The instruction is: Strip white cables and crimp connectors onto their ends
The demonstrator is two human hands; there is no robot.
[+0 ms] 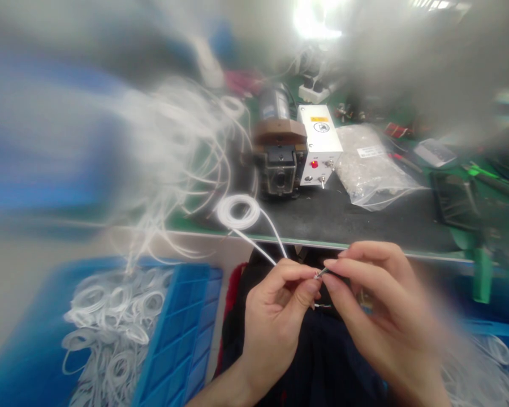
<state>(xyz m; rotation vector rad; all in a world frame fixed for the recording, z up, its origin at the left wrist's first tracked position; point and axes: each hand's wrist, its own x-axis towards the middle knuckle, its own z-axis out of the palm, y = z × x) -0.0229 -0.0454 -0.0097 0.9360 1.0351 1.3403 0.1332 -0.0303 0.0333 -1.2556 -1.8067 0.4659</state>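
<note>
A coiled white cable [238, 212] rests at the bench's front edge, and its two tails run down to my left hand [275, 314]. That hand is closed, pinching the cable near one end between thumb and index finger. My right hand [384, 302] is closed too, its thumb and fingertips meeting on a thin dark wire end [322, 272] just beside the left fingertips. What exactly sits between the two pinches is very small. Below the fingers, another cable end with thin coloured wires [322, 306] sticks out.
Behind stands a machine [281, 144] with a white control box [320, 144]. A clear bag of small parts [373, 164] lies right of it. Many white cables [186, 141] heap up on the left. Blue crates [173, 339] with coiled cables stand below on both sides.
</note>
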